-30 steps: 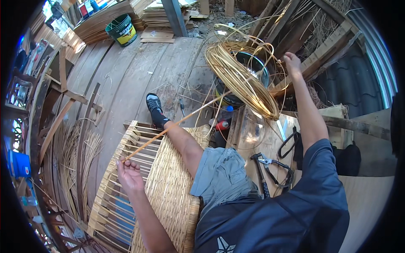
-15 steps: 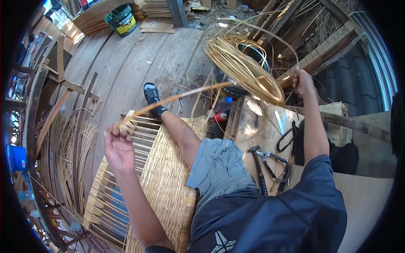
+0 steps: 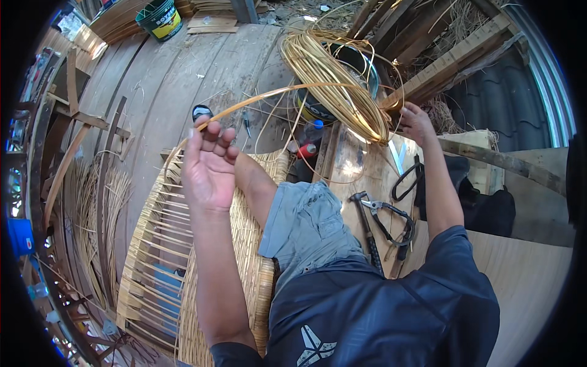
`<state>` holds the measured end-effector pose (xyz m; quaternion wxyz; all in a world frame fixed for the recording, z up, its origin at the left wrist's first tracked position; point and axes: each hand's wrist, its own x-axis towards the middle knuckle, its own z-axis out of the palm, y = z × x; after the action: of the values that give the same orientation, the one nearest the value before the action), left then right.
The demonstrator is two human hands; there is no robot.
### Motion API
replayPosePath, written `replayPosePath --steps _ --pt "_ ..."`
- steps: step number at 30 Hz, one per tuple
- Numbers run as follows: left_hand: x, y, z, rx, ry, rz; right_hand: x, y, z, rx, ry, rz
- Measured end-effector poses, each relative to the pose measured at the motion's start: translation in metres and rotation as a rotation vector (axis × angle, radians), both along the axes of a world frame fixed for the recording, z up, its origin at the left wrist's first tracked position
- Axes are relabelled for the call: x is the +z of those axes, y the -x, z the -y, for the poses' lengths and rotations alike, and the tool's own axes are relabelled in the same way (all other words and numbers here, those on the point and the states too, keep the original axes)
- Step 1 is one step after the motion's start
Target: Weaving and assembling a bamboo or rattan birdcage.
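Observation:
A light-brown rattan strip (image 3: 275, 92) arches from my left hand (image 3: 210, 165) across the front of a large rattan coil (image 3: 333, 85). My left hand is palm up, pinching the strip between thumb and forefinger while the other fingers curl loosely. Just right of the coil, my right hand (image 3: 418, 125) has its fingertips closed on a thin rattan strand. Whether this is the same strip, I cannot tell. The coil leans on a dark bucket (image 3: 315, 110). Below my left forearm lies a partly woven rattan panel (image 3: 235, 263), its bare ribs showing along the left side.
On a wooden board to my right lie a hammer (image 3: 365, 229) and pruning shears (image 3: 391, 217). A red-capped bottle (image 3: 306, 151) stands near the bucket. Dry rattan bundles (image 3: 92, 214) lean at the left, and a green bucket (image 3: 160, 21) stands on the far plank floor.
My left hand has risen and moved right with the strip. My right hand has shifted slightly left, and the high loop of strand above it has dropped. The view has shifted a little.

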<state>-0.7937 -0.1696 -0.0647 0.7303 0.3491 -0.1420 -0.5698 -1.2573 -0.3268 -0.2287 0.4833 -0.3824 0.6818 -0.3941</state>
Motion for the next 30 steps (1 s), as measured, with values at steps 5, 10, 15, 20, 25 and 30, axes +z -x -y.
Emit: replayPosePath --steps 5,10,15,20,25,30 --pt "-0.004 0.019 -0.001 -0.067 -0.020 0.086 -0.027 -0.024 -0.036 -0.001 0.396 -0.561" --pt "-0.015 0.028 -0.010 -0.093 -0.062 0.081 -0.035 -0.066 -0.092 0.019 0.543 -0.701" --pt "-0.021 0.030 -0.010 -0.043 -0.098 -0.022 -0.033 -0.078 -0.079 0.384 0.566 -0.918" --pt "-0.008 0.025 0.000 -0.148 -0.001 -0.005 -0.011 -0.086 -0.052 0.660 0.401 -1.290" --pt "0.013 0.003 0.019 -0.352 -0.051 0.184 0.058 -0.078 -0.028 0.585 0.516 -0.900" --pt "0.000 0.005 0.029 -0.312 -0.168 0.330 0.093 -0.095 -0.021 0.296 0.566 -0.523"
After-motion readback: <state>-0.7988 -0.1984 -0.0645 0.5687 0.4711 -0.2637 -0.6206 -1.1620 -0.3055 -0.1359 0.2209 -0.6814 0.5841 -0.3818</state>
